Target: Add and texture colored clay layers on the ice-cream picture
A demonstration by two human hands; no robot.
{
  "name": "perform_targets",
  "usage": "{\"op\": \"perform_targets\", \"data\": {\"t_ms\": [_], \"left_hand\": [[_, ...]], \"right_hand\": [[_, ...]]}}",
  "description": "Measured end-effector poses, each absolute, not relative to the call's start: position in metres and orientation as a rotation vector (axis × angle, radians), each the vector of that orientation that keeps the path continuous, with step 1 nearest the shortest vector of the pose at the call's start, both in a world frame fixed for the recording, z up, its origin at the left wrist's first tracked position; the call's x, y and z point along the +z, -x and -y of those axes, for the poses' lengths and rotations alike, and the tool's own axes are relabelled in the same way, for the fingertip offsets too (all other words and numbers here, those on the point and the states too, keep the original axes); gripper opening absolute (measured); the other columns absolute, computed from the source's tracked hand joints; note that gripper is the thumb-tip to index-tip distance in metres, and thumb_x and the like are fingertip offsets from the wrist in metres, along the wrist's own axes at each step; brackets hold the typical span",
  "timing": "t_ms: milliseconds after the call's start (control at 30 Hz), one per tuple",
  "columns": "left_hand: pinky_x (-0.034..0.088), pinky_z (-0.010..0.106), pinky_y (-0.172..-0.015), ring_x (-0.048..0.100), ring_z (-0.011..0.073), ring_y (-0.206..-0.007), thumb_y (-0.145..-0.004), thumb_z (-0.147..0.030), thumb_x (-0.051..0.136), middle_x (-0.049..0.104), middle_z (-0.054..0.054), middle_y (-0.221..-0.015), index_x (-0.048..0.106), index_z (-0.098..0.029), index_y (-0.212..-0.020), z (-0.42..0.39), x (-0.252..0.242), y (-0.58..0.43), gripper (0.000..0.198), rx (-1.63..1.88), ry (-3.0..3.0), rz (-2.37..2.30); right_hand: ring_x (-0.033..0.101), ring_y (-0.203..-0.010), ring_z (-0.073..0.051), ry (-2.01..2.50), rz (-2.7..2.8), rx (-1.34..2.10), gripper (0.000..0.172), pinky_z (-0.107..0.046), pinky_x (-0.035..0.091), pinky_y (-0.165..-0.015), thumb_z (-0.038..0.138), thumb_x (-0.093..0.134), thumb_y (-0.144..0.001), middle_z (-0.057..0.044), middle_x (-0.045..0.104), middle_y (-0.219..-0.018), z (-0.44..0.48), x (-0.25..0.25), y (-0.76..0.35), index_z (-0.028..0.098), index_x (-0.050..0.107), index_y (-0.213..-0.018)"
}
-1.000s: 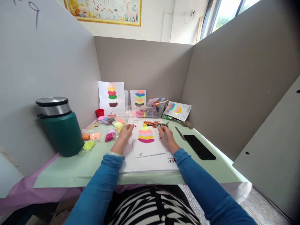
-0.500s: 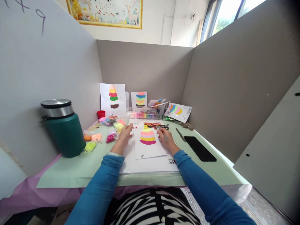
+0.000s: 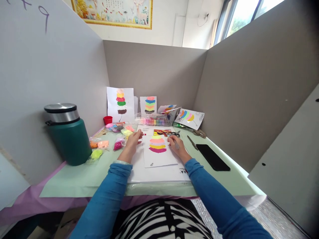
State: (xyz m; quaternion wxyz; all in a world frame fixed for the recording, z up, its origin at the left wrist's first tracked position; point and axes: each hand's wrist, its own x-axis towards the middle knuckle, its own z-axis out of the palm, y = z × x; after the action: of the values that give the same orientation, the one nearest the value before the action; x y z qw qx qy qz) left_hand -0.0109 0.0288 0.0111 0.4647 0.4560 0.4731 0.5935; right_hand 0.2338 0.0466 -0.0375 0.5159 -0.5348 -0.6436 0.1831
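Note:
A white sheet of paper (image 3: 160,161) lies on larger white sheets in front of me, with curved bands of yellow, pink, light purple, gold and magenta clay-like colour (image 3: 157,150). My left hand (image 3: 133,142) is at its upper left edge, fingers bent and apart; I cannot tell whether the fingertips touch the paper. At the upper right edge, my right hand (image 3: 177,147) is closed in a pinch around a small greyish, translucent tool (image 3: 176,145), mostly hidden by the fingers. Scissors (image 3: 174,134) lie just beyond the paper.
Bags of coloured clay (image 3: 119,143) lie at left, near a green flask (image 3: 69,139) and a red cup (image 3: 108,120). A black phone-like slab (image 3: 213,157) lies at right beside a craft knife (image 3: 192,142). Clay pictures (image 3: 120,109) lean against the back partition (image 3: 154,69).
The view has shifted very slightly. Both hands and the paper stay in almost the same places.

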Motion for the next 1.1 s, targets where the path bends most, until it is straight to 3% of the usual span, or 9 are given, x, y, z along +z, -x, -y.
{"op": "perform_targets", "data": {"t_ms": [433,700,933,1100], "left_hand": [[0.048,0.031,-0.074,0.063,0.0261,-0.103,-0.064,-0.067,0.068,0.069,0.017,-0.113,0.067,-0.014,-0.089,-0.0297,0.0099,0.0131,0.058,1.458,-1.116,-1.158],[0.049,0.031,-0.075,0.064,0.0245,-0.1,-0.067,-0.063,0.068,0.071,0.015,-0.106,0.068,-0.014,-0.089,-0.0325,0.0105,0.0158,0.054,1.487,-1.075,-1.151],[0.048,0.03,-0.068,0.066,0.0197,-0.077,-0.072,-0.062,0.065,0.072,0.014,-0.091,0.068,-0.013,-0.085,-0.0336,0.0078,0.011,0.051,1.446,-1.147,-1.173],[0.048,0.03,-0.065,0.065,0.0188,-0.071,-0.078,-0.057,0.06,0.072,0.013,-0.084,0.068,-0.013,-0.082,-0.0297,0.0095,0.0077,0.045,1.41,-1.173,-1.216]], "right_hand": [[0.061,-0.06,-0.018,1.284,1.564,0.43,0.026,-0.029,0.046,-0.065,0.044,0.047,-0.082,-0.002,0.067,-0.072,-0.0438,-0.0354,-0.2344,0.022,0.059,-0.074],[0.063,-0.07,-0.02,1.304,1.597,0.403,0.027,-0.029,0.046,-0.067,0.044,0.046,-0.082,-0.003,0.068,-0.075,-0.0452,-0.0356,-0.2345,0.022,0.06,-0.073],[0.062,-0.066,-0.02,1.306,1.621,0.408,0.028,-0.03,0.047,-0.067,0.043,0.046,-0.082,-0.004,0.069,-0.075,-0.0434,-0.0332,-0.2369,0.022,0.061,-0.071],[0.061,-0.059,-0.018,1.277,1.575,0.47,0.029,-0.03,0.047,-0.061,0.044,0.046,-0.082,-0.005,0.069,-0.077,-0.0398,-0.031,-0.2364,0.021,0.061,-0.072]]}}
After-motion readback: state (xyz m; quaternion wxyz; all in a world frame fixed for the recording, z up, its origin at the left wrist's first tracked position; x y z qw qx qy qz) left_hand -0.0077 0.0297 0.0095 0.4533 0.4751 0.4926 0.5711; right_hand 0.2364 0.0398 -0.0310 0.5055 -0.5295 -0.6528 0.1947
